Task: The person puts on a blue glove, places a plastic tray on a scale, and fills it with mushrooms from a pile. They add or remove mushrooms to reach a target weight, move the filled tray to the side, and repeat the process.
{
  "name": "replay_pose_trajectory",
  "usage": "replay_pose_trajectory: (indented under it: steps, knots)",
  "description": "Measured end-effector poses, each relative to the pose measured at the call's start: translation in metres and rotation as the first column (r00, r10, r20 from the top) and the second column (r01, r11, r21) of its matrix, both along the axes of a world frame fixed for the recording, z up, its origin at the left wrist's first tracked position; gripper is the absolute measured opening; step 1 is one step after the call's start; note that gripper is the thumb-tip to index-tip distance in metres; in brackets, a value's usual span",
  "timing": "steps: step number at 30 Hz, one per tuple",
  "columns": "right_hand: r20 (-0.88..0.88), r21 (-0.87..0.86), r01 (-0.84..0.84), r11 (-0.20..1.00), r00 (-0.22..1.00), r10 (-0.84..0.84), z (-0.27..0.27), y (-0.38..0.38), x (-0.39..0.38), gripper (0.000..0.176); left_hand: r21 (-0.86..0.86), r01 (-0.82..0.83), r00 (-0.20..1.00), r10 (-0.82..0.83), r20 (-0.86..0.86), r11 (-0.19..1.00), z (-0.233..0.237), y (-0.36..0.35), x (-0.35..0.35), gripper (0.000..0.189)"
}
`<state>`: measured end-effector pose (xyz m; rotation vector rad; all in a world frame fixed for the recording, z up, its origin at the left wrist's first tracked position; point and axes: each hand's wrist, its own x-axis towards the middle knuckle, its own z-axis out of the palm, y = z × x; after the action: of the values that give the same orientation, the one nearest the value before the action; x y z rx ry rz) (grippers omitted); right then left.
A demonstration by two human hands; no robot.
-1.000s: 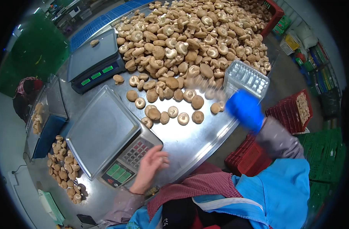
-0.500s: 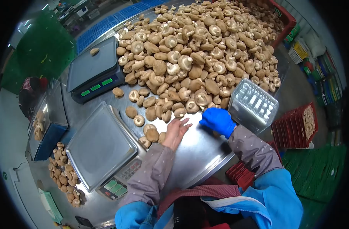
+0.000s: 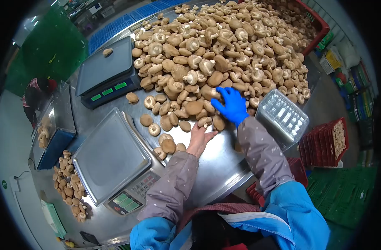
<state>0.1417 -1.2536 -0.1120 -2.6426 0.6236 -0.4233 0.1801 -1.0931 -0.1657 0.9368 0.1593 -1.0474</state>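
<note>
My bare left hand (image 3: 200,139) is at the front edge of the mushroom pile, open, its fingertips against a small shiitake mushroom (image 3: 204,121). The thumb side stretches out to the right, low over the steel table. My right hand (image 3: 233,106), in a blue glove, lies over the pile with its fingers spread. Its fingertips touch a brown-capped mushroom (image 3: 209,92); what is under the palm is hidden. Right of this hand stands a clear plastic tray (image 3: 282,118). The large heap of shiitake mushrooms (image 3: 244,50) spreads beyond both hands.
A silver scale (image 3: 111,156) stands left of my left arm, with a blue scale (image 3: 105,66) behind it bearing one mushroom. More mushrooms (image 3: 69,185) lie at the far left. Red crates (image 3: 322,143) are stacked on the floor at right. A person (image 3: 36,98) is at far left.
My right hand has gone forward and left from beside the plastic tray onto the pile, its fingers spreading. My left hand has shifted slightly forward to the small mushroom. A few front mushrooms have moved.
</note>
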Motion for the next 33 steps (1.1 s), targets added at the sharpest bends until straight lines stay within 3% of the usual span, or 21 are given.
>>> replay_pose_trajectory:
  steps: [2, 6, 9, 10, 11, 12, 13, 14, 15, 16, 17, 19, 20, 21, 24, 26, 27, 29, 30, 33]
  knots:
    - [0.075, -0.035, -0.023, 0.999, 0.997, 0.026, -0.009, 0.013, -0.019, 0.052, -0.135, 0.013, 0.998, -0.021, -0.062, 0.991, -0.004, 0.016, -0.009, 0.056]
    - [0.193, 0.041, -0.209, 0.977, 0.961, 0.198, 0.004, 0.039, -0.051, 0.043, -0.117, -0.051, 0.974, 0.023, -0.224, 0.992, 0.007, 0.052, -0.033, 0.068]
    - [0.289, 0.155, -0.238, 0.959, 0.939, 0.186, -0.009, 0.049, -0.069, 0.039, -0.123, 0.013, 0.992, -0.029, -0.125, 0.992, 0.015, 0.078, -0.049, 0.062]
    - [0.354, 0.443, -0.195, 0.875, 0.935, 0.029, -0.013, 0.05, -0.072, 0.037, -0.12, 0.041, 0.99, -0.057, -0.127, 0.992, 0.019, 0.087, -0.05, 0.056]
    - [0.368, 0.689, -0.169, 0.704, 0.919, -0.139, -0.015, 0.05, -0.074, 0.035, -0.117, 0.034, 0.991, -0.049, -0.127, 0.993, 0.023, 0.094, -0.052, 0.056]
    - [0.392, 0.716, -0.147, 0.682, 0.894, -0.219, 0.004, 0.052, -0.071, 0.033, -0.113, 0.035, 0.991, -0.049, -0.124, 0.993, 0.027, 0.102, -0.053, 0.059]
    - [0.135, 0.985, -0.052, 0.167, 0.834, -0.534, 0.027, 0.059, -0.075, 0.028, -0.109, 0.035, 0.991, -0.048, -0.122, 0.993, 0.031, 0.111, -0.055, 0.062]
    - [0.315, 0.919, -0.381, -0.1, 0.864, -0.393, 0.0, 0.039, -0.076, 0.028, -0.123, 0.04, 0.992, -0.054, -0.11, 0.992, 0.037, 0.119, -0.056, 0.06]
    - [0.516, 0.698, -0.597, -0.396, 0.802, -0.3, -0.026, 0.015, -0.078, 0.031, -0.124, 0.034, 0.993, -0.047, -0.108, 0.992, 0.044, 0.126, -0.057, 0.06]
    - [0.263, 0.709, -0.498, -0.499, 0.843, -0.469, -0.02, 0.015, -0.079, 0.033, -0.139, 0.012, 0.994, -0.026, -0.103, 0.99, 0.05, 0.133, -0.059, 0.06]
    - [0.212, 0.692, -0.492, -0.528, 0.838, -0.503, -0.01, 0.016, -0.077, 0.034, -0.155, -0.012, 0.995, -0.004, -0.099, 0.988, 0.056, 0.141, -0.06, 0.061]
    - [0.242, 0.781, -0.486, -0.392, 0.814, -0.527, 0.009, 0.028, -0.076, 0.034, -0.175, -0.041, 0.994, 0.022, -0.11, 0.984, 0.068, 0.155, -0.058, 0.061]
    - [0.236, 0.752, -0.468, -0.464, 0.849, -0.473, 0.015, 0.029, -0.074, 0.035, -0.185, -0.04, 0.996, 0.025, -0.085, 0.982, 0.074, 0.162, -0.056, 0.06]
    - [0.18, 0.852, -0.396, -0.342, 0.836, -0.519, 0.023, 0.038, -0.072, 0.035, -0.194, -0.042, 0.998, 0.031, -0.058, 0.98, 0.082, 0.17, -0.053, 0.06]
    - [0.233, 0.843, -0.407, -0.35, 0.865, -0.445, 0.032, 0.055, -0.055, 0.033, -0.202, -0.1, 0.995, 0.1, -0.01, 0.974, 0.109, 0.198, -0.038, 0.059]
    - [0.529, 0.77, -0.563, -0.299, 0.826, -0.193, 0.045, 0.074, -0.04, 0.032, -0.197, -0.139, 0.987, 0.152, 0.049, 0.97, 0.119, 0.222, -0.025, 0.059]
    - [0.357, 0.934, -0.349, 0.077, 0.898, -0.259, 0.075, 0.108, -0.035, 0.034, -0.161, -0.179, 0.976, 0.196, 0.098, 0.971, 0.119, 0.234, -0.018, 0.06]
    - [0.351, 0.893, -0.263, 0.364, 0.915, -0.199, 0.115, 0.162, -0.021, 0.035, -0.148, -0.208, 0.955, 0.234, 0.184, 0.967, 0.124, 0.262, -0.004, 0.061]
    - [0.517, 0.757, -0.427, 0.495, 0.854, -0.055, 0.103, 0.17, -0.008, 0.034, -0.119, -0.217, 0.951, 0.237, 0.198, 0.969, 0.125, 0.276, 0.003, 0.065]
    - [0.557, 0.617, -0.525, 0.586, 0.817, 0.146, 0.115, 0.227, 0.025, 0.035, -0.009, -0.266, 0.927, 0.258, 0.273, 0.964, 0.132, 0.312, 0.023, 0.07]
